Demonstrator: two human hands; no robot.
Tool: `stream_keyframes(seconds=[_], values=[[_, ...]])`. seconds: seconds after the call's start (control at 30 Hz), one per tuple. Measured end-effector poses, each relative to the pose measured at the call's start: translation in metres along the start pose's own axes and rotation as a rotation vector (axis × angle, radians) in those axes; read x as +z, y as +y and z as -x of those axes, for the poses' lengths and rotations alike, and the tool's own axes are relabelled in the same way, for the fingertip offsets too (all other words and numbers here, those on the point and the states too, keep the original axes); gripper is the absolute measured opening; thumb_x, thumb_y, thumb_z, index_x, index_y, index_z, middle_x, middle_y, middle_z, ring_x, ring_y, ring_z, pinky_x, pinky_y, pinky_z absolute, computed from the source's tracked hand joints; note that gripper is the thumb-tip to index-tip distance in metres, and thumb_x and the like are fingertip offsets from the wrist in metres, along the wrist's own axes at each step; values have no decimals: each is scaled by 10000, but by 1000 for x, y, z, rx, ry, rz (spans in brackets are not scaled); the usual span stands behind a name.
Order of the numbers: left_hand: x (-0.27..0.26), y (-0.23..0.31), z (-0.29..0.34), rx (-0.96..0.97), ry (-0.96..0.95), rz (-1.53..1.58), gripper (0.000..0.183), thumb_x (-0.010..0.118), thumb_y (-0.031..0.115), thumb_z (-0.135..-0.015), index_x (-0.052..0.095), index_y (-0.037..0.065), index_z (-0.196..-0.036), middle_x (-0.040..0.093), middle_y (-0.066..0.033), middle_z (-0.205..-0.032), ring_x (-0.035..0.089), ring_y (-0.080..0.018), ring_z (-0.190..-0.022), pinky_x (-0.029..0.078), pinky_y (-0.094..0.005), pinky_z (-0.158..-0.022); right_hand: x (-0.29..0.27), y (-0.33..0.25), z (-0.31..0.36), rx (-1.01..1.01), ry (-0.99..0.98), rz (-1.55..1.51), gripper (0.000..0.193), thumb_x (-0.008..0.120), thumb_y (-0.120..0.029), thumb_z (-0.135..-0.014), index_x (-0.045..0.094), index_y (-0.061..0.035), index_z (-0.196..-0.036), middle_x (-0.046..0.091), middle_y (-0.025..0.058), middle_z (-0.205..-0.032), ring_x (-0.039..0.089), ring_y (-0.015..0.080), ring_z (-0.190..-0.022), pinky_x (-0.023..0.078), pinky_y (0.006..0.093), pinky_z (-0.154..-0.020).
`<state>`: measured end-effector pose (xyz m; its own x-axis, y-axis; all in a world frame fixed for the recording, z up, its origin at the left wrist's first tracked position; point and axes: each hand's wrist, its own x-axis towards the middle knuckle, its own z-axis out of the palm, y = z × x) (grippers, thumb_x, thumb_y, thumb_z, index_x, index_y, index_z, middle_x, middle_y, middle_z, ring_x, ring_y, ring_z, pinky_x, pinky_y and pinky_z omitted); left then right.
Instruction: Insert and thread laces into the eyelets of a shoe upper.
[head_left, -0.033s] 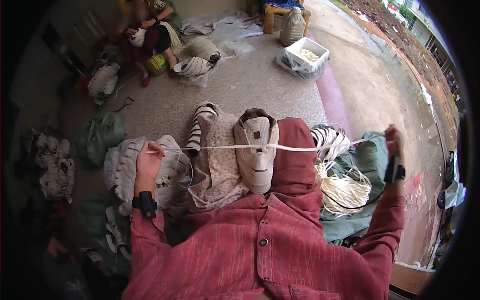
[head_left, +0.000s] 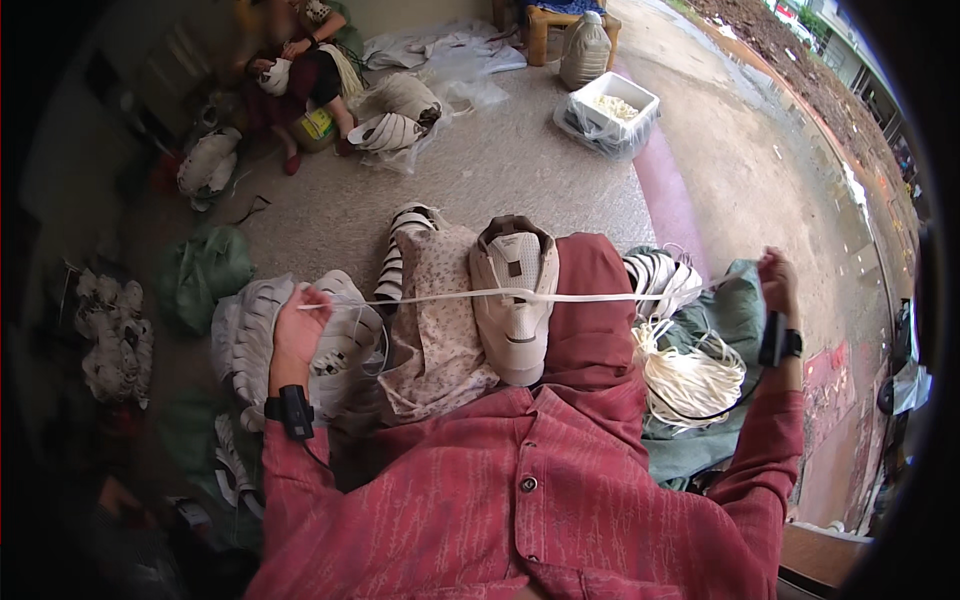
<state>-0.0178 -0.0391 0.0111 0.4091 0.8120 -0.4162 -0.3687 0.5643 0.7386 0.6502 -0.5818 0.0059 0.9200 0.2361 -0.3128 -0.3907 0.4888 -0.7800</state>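
A beige and white sneaker [head_left: 514, 310] sits in my lap between my knees, its toe pointing toward me. A white shoelace [head_left: 600, 297] runs sideways across the shoe's front, stretched nearly straight between my two hands. It appears threaded at the lowest part of the lacing area, though the holes are too small to make out. My left hand [head_left: 300, 325] pinches one end, above a pile of white shoes. Out to the right, my right hand [head_left: 777, 282] is closed on the other end; its fingertips are partly hidden. A patterned cloth [head_left: 435, 320] covers my left thigh.
White laces [head_left: 695, 380] lie bundled on a green sack [head_left: 745, 330] at my right. Stacked white shoes [head_left: 250, 335] stand at my left, with a green bag [head_left: 205, 275] beyond. Farther off are a lined white bin [head_left: 612, 115] and a seated person [head_left: 300, 70] holding a shoe.
My right hand has shifted slightly inward to the left, and the lace lies a little flatter on that side. My left hand has barely moved.
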Motion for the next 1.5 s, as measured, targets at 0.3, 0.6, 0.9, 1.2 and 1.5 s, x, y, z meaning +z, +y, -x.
stream_keyframes(seconds=[0.3,0.6,0.9,1.2,1.5], values=[[83,-27,47,456,-156,-1919,366,665,390,-829,665,30,-765,629,-117,-660,631,-275,-655,468,-343,-595,138,137,143,-240,-348,747,349,544,-57,-907,555,-54,-1256,662,61,-733,461,52,-439,386,228,-385],[214,-86,63,975,-885,-1222,176,703,58,-790,642,15,-949,650,-109,-910,629,-257,-866,484,-331,-775,212,190,236,-320,-749,1157,308,547,-24,-919,470,-19,-1217,659,73,-795,549,111,-480,428,234,-432],[204,-104,67,642,-532,-1617,232,641,219,-888,597,18,-996,609,-145,-909,614,-245,-820,474,-362,-718,209,180,249,-238,-1346,1058,118,554,-132,-924,575,-17,-917,662,68,-801,629,160,-590,474,301,-507],[226,-111,122,547,-1324,-1143,223,544,263,-946,624,62,-892,616,-148,-779,625,-310,-695,481,-378,-626,264,175,260,-685,-1076,1243,109,674,-139,-819,667,-60,-893,623,102,-812,595,298,-723,471,373,-655],[242,-109,149,587,-1756,-1396,215,523,258,-944,573,67,-859,597,-166,-725,625,-357,-710,480,-443,-611,286,209,286,-1206,-1199,2019,106,598,-127,-760,660,-56,-808,598,95,-905,614,228,-846,466,372,-665]])
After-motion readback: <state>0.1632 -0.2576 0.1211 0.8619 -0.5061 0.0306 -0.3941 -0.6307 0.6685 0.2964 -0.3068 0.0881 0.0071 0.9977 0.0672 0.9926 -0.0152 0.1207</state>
